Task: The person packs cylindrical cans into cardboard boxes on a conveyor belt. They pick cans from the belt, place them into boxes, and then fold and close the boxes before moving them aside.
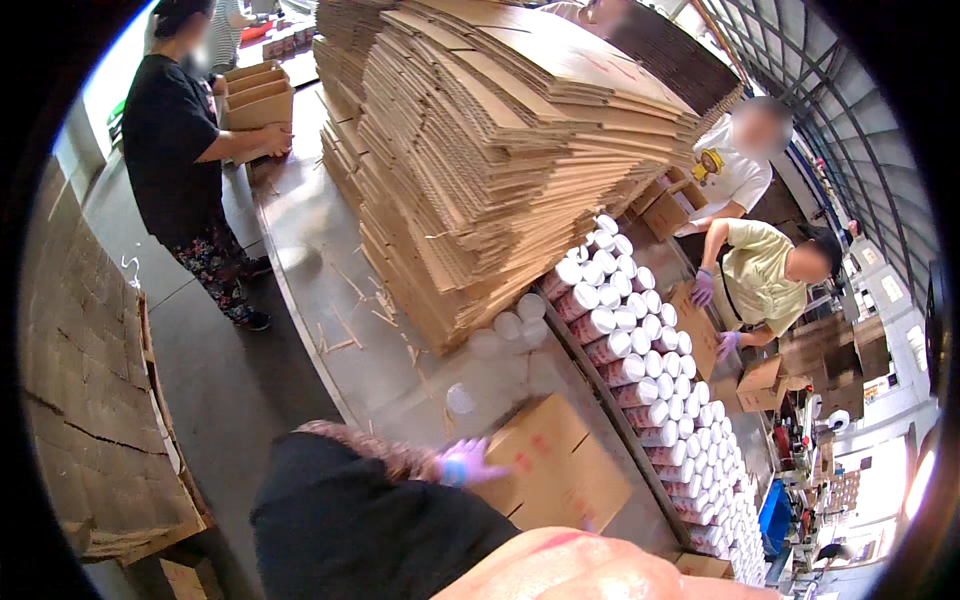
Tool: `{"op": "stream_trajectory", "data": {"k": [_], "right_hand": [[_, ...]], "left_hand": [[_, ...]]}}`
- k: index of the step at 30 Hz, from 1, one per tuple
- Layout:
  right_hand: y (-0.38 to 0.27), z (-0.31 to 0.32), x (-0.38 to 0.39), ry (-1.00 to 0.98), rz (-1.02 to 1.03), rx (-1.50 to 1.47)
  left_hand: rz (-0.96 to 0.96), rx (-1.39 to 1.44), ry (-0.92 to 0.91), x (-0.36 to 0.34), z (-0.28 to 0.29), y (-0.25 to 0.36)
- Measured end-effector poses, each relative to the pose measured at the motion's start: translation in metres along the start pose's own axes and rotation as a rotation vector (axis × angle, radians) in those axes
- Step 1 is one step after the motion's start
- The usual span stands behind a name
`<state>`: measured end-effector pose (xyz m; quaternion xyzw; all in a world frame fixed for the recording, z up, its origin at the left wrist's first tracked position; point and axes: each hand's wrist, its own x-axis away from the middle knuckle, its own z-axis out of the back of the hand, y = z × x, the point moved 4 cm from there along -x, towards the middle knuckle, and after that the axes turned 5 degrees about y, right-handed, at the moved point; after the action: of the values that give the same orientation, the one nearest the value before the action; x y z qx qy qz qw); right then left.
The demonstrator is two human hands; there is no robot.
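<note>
My left hand point(470, 463), in a purple glove with a blue band at the wrist, lies at the left edge of a brown cardboard box point(560, 450) with red print. Its fingers are stretched and apart, and it appears to touch the cardboard. The box rests on the grey metal table point(390, 385), its surface slightly blurred. A scrap of purple at the box's near edge may belong to my right hand point(588, 525); its fingers are hidden behind a large, blurred skin-coloured shape at the lower edge. White round lids point(507, 325) sit beyond the box.
A tall stack of flat cardboard point(470, 170) stands on the table. Rows of white-lidded containers point(660, 400) line the right, behind a dark rail. Across them, a person in yellow point(765, 270) handles cardboard; another in black point(170, 130) holds boxes at left. Cardboard strips point(345, 335) litter the table.
</note>
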<state>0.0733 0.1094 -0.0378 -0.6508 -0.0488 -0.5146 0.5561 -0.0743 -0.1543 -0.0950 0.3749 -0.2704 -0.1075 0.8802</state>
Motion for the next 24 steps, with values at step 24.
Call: {"op": "stream_trajectory", "data": {"k": [24], "right_hand": [[0.082,0.078,-0.071,0.171,0.645,0.352]], "left_hand": [[-0.72,-0.792,-0.484,0.004,-0.077,0.197]]}}
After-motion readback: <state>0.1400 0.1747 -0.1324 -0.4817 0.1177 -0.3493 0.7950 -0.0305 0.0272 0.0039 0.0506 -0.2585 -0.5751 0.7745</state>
